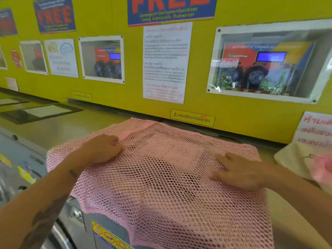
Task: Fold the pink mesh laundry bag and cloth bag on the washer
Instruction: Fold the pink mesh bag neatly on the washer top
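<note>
The pink mesh laundry bag [161, 177] lies spread flat over the washer top [71, 126], its near edge hanging down over the machine's front. My left hand [102, 148] rests on the bag's left part with the fingers curled into the mesh. My right hand [237, 173] lies flat on the right part, fingers spread and pointing left. A cream cloth bag [294, 157] sits at the right edge of the washer top, partly cut off by the frame, with something pink on it.
A yellow wall [125, 97] with posters and framed dispenser windows rises right behind the washer top. A paper sign [316, 130] leans at the far right. The washer's control panel and stickers [23, 169] run along the left front.
</note>
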`<state>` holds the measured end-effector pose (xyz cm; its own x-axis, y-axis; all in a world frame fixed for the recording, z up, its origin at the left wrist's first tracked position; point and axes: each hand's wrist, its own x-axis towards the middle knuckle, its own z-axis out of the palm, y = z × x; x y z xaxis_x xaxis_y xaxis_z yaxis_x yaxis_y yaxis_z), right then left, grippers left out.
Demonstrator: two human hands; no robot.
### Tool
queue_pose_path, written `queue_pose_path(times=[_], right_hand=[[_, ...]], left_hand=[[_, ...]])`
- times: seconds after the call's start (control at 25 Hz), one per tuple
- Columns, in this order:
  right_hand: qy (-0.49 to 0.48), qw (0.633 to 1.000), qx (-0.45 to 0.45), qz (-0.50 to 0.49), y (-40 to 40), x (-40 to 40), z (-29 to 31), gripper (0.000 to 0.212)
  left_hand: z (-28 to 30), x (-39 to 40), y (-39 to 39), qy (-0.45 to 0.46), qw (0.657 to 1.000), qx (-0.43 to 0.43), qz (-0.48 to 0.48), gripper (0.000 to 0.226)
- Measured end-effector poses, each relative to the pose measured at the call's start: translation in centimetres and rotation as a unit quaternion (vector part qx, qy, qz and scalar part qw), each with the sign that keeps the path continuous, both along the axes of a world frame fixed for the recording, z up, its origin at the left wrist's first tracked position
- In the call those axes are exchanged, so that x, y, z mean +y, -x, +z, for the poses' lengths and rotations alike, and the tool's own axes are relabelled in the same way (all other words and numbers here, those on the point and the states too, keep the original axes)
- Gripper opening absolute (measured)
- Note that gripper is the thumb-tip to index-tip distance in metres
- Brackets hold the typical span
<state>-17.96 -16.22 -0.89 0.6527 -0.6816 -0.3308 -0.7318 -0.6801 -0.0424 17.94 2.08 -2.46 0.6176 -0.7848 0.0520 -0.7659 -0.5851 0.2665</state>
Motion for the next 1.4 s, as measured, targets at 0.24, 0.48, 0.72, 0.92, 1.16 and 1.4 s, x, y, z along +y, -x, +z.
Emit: queue_pose_path(times=[0.24,0.48,0.72,0.92,1.16,1.4], right_hand=[[0.086,0.995,-0.048,-0.001,7.7,-0.2,6.3,0.099],[0.111,0.986,-0.044,-0.115,20.9,-2.3,11.7,0.073],[0.111,0.98,0.002,-0.165,27.3,-3.4,9.5,0.066],[0.119,0.975,-0.168,-0.088,28.1,-4.0,9.0,0.025],[0.037,0.956,-0.267,-0.115,27.4,-4.1,9.7,0.062],[0.121,0.961,-0.228,-0.097,26.2,-6.1,8.3,0.052]], left_hand=[[5.5,-3.5,11.0,0.175,0.982,-0.005,-0.065,0.036],[8.3,-7.4,26.8,0.222,0.934,0.085,-0.266,0.021],[8.4,-11.5,37.2,0.175,0.899,0.075,-0.394,0.026],[6.7,-15.9,42.7,0.142,0.885,0.082,-0.435,0.055],[5.8,-20.4,42.6,0.086,0.891,0.017,-0.445,0.027],[9.7,-18.4,38.8,0.233,0.857,0.118,-0.444,0.023]])
